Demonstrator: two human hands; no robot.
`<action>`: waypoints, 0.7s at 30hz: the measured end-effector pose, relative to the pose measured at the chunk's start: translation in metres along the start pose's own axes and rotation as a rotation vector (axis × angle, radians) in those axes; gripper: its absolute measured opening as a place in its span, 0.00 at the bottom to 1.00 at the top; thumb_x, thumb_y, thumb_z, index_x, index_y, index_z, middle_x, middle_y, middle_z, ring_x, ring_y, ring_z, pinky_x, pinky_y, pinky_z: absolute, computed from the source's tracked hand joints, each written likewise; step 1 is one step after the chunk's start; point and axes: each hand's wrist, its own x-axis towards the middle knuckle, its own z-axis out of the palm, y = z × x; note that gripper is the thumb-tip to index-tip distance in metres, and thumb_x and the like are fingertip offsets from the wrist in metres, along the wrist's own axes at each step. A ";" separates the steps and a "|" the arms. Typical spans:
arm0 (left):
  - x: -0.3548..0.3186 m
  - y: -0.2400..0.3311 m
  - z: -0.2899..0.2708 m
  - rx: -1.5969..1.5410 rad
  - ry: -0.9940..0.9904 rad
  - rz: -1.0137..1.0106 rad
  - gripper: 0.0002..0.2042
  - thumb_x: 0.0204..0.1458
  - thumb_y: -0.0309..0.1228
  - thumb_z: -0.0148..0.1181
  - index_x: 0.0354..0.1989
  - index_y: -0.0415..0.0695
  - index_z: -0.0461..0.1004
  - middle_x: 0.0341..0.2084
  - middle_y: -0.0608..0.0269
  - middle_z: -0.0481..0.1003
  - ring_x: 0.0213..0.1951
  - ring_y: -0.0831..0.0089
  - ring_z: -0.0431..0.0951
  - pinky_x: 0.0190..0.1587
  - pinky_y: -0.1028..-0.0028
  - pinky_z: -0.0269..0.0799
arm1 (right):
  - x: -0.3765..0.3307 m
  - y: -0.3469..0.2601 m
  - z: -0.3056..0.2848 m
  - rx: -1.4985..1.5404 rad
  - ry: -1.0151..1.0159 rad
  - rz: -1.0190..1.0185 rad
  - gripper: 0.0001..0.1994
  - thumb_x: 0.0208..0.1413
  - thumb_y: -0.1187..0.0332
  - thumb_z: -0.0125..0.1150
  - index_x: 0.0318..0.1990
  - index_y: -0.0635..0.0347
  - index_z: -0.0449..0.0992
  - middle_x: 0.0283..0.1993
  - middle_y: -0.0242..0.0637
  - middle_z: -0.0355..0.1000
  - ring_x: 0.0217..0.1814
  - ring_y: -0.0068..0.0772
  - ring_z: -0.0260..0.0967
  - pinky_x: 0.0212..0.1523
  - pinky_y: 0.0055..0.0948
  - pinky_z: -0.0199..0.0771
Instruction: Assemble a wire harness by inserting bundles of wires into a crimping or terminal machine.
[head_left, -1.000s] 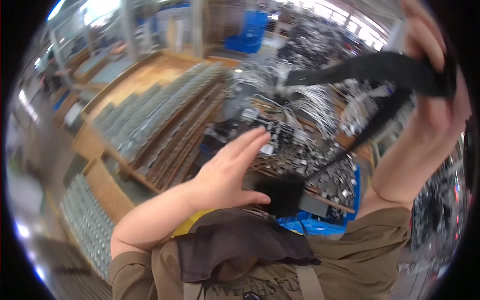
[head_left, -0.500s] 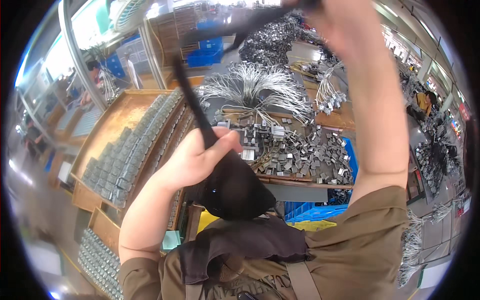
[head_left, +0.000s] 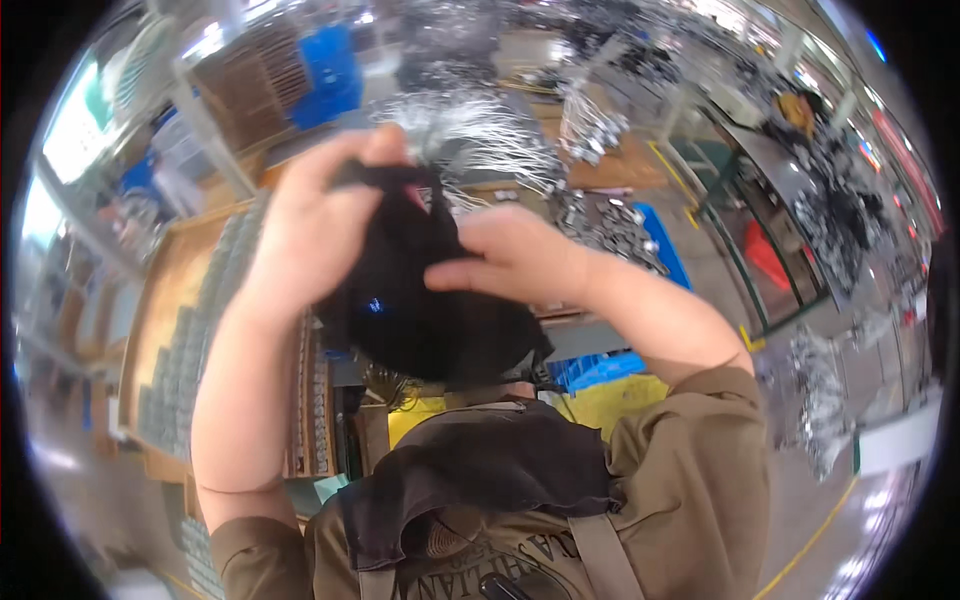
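Both my hands are raised close in front of the camera, holding a black device with a black strap (head_left: 425, 310). My left hand (head_left: 315, 225) grips its upper left side and the strap end. From the right, my right hand (head_left: 515, 255) presses on it with fingers closed over its top. A small blue light shows on the black body. Below the hands lies a workbench (head_left: 180, 300) with rows of small metal parts.
Bundles of silvery wires (head_left: 470, 130) fan out on the bench behind my hands. Blue bins (head_left: 330, 75) stand at the back left, a blue crate (head_left: 600, 370) under the bench. Racks with more wire harnesses (head_left: 840, 220) fill the right side. My brown shirt fills the lower frame.
My right hand came down from high above to the black device. Both hands now hold it together near the camera, and the strap no longer stretches upward.
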 end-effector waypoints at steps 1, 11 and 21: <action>0.011 -0.001 0.000 -0.071 -0.050 0.050 0.09 0.51 0.24 0.49 0.39 0.36 0.72 0.30 0.64 0.75 0.36 0.79 0.73 0.41 0.78 0.68 | 0.000 0.005 -0.008 -0.015 0.084 -0.018 0.14 0.52 0.58 0.59 0.39 0.58 0.74 0.33 0.45 0.71 0.37 0.43 0.70 0.39 0.33 0.68; 0.096 -0.030 0.106 -0.219 0.020 -0.009 0.10 0.55 0.28 0.50 0.42 0.37 0.73 0.34 0.63 0.76 0.39 0.76 0.73 0.44 0.78 0.66 | -0.027 0.126 -0.083 -0.207 0.072 0.149 0.18 0.53 0.53 0.56 0.32 0.62 0.74 0.28 0.47 0.70 0.32 0.43 0.69 0.35 0.34 0.67; 0.146 -0.171 0.233 -0.713 0.058 -0.450 0.18 0.59 0.43 0.46 0.36 0.38 0.73 0.30 0.62 0.75 0.34 0.74 0.72 0.39 0.76 0.67 | -0.057 0.252 -0.080 -0.291 -0.356 0.406 0.20 0.50 0.49 0.55 0.37 0.59 0.76 0.38 0.48 0.73 0.41 0.48 0.70 0.42 0.41 0.69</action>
